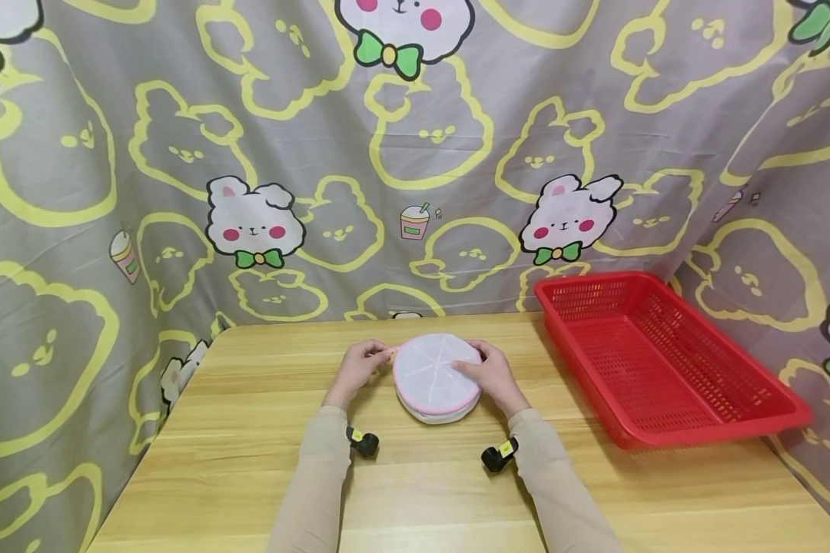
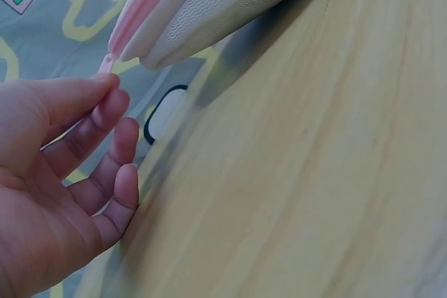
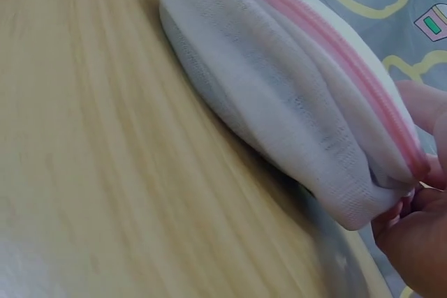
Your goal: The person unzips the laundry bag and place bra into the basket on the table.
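Observation:
A round white mesh pouch with a pink zipper around its upper edge is at the middle of the table. My left hand is at its left side, thumb and forefinger pinching the small pink zipper pull; the other fingers curve loosely below. At the right side, my right hand grips the pouch's edge, thumb on the top face and fingers around the far side. In the right wrist view the zipper runs along the pouch up to that hand. Whatever is inside the pouch is hidden.
A red perforated plastic basket stands on the right of the wooden table. Behind and at both sides hangs a grey curtain with yellow outlines and white rabbits. Each sleeve carries a small black wrist camera.

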`<action>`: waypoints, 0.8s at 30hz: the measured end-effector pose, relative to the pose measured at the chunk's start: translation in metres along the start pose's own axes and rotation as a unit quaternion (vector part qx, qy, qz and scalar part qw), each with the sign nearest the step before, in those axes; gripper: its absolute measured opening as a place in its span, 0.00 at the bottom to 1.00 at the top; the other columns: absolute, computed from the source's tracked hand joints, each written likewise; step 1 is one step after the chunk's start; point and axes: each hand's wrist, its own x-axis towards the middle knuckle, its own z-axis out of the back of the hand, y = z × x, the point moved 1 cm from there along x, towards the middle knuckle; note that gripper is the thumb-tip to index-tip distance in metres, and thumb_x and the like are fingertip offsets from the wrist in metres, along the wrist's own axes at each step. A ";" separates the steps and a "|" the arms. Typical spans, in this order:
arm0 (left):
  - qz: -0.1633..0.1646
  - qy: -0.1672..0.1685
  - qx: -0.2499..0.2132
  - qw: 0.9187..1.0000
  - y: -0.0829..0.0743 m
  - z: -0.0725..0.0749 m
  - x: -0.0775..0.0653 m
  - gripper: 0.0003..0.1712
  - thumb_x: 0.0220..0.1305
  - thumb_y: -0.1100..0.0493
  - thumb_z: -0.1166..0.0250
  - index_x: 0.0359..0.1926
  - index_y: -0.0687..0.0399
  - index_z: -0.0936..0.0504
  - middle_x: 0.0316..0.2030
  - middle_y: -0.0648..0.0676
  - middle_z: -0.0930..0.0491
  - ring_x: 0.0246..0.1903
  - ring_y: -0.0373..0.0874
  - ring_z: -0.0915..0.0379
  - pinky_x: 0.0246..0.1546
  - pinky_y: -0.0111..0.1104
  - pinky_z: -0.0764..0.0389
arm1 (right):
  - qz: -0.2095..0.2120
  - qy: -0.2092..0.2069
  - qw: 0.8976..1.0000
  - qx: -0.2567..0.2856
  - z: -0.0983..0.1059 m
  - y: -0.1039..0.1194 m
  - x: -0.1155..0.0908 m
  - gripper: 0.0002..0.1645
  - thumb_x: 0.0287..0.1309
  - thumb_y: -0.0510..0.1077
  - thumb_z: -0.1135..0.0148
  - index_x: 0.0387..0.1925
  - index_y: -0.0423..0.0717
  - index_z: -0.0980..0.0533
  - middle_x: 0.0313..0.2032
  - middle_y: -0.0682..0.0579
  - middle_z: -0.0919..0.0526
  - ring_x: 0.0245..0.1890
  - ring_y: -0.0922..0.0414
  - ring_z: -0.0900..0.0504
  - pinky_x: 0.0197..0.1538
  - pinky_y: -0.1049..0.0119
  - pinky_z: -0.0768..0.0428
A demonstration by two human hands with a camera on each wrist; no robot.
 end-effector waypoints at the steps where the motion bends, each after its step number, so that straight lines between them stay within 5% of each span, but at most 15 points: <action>1: 0.000 0.002 0.001 1.000 0.000 0.000 0.000 0.09 0.66 0.58 0.37 0.39 0.60 0.17 0.34 0.62 0.19 0.26 0.43 0.30 0.19 0.27 0.35 | 0.001 -0.003 1.000 -0.002 -0.001 0.000 0.000 0.33 0.50 0.43 0.26 0.58 0.41 0.25 0.56 0.42 0.21 0.54 0.51 0.24 0.61 0.55 0.25; 9: 0.005 0.035 0.007 0.999 0.001 0.007 -0.003 0.09 0.66 0.58 0.36 0.41 0.58 0.18 0.34 0.59 0.19 0.27 0.44 0.27 0.22 0.30 0.29 | 0.016 -0.031 0.999 -0.022 -0.003 -0.001 -0.001 0.29 0.49 0.44 0.26 0.53 0.40 0.23 0.53 0.41 0.19 0.52 0.51 0.22 0.59 0.55 0.24; 24: -0.006 0.045 0.015 0.999 -0.002 0.012 -0.007 0.08 0.66 0.60 0.37 0.41 0.60 0.18 0.33 0.61 0.20 0.25 0.43 0.31 0.21 0.29 0.30 | 0.018 -0.052 0.998 -0.032 -0.004 -0.001 -0.001 0.27 0.49 0.45 0.25 0.51 0.38 0.22 0.51 0.40 0.17 0.51 0.49 0.21 0.59 0.52 0.24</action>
